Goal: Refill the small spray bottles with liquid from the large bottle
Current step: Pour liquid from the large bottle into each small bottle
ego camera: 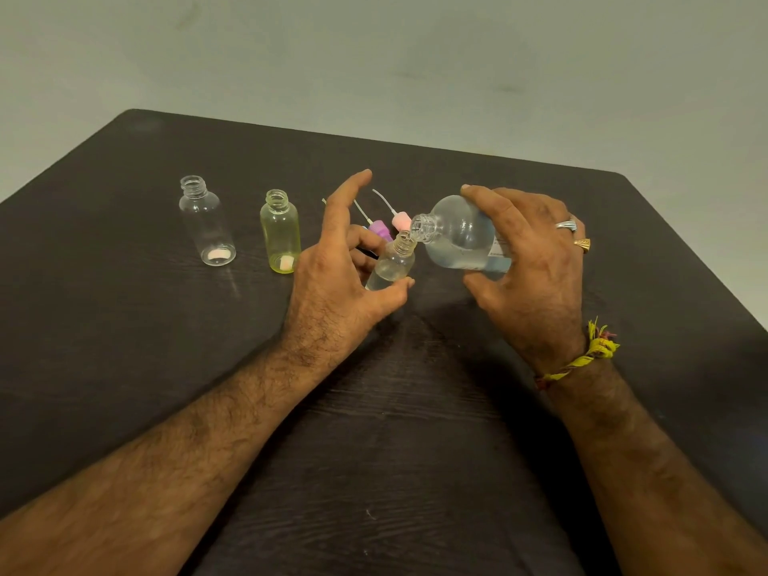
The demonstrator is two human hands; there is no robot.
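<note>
Large bottle (pixel 461 234): clear plastic, rounded, uncapped, with a threaded neck and a pale label partly covered by fingers; clear liquid pools in its lower side. It is tipped nearly level above the dark table (pixel 124 326), its mouth touching or just over the open neck of a small clear spray bottle (pixel 392 264), which leans toward it and holds a little clear liquid. Whether liquid is passing between them is hard to make out.

The right hand (pixel 536 259) wraps the large bottle's body, fingers curled over the top and thumb beneath. The left hand (pixel 340 276) pinches the small bottle low down between thumb and middle fingers, with the forefinger raised straight.

Left of the large bottle stand an uncapped yellow-tinted bottle (pixel 280 232) and, farther left, an uncapped clear bottle (pixel 206 222). Behind the small bottle lie pink and purple spray tops (pixel 401 220), partly hidden by the left hand.
</note>
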